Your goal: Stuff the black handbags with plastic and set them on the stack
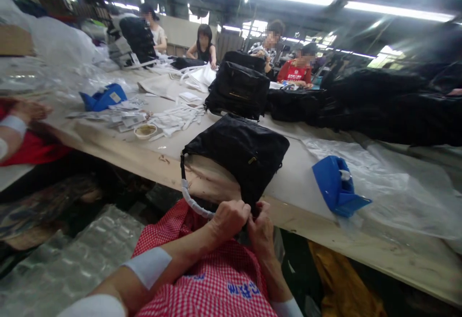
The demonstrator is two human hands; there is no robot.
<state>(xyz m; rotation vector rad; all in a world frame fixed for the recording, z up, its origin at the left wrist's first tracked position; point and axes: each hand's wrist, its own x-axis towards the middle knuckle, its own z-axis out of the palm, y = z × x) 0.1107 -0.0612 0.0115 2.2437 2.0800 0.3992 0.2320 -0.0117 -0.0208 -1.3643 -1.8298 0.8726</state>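
Note:
A black handbag (241, 146) lies tilted at the table's front edge, one corner hanging toward me. Its shoulder strap (195, 204), wrapped in white film, curves from the bag's left corner down to my hands. My left hand (229, 218) is closed, pinching where the strap meets the bag's near corner. Right beside it, my right hand (262, 228) is closed on the same corner. The fingertips of both hands nearly touch, and the exact spot they grip is hidden between them.
Blue tape dispensers stand on the table (296, 196), one at right (335, 184), one at left (104, 98). Beyond the bag are stacked black bags (238, 88), white strips (176, 119) and a small bowl (145, 131). Clear plastic sheeting (390, 187) covers the right side. Several co-workers sit opposite.

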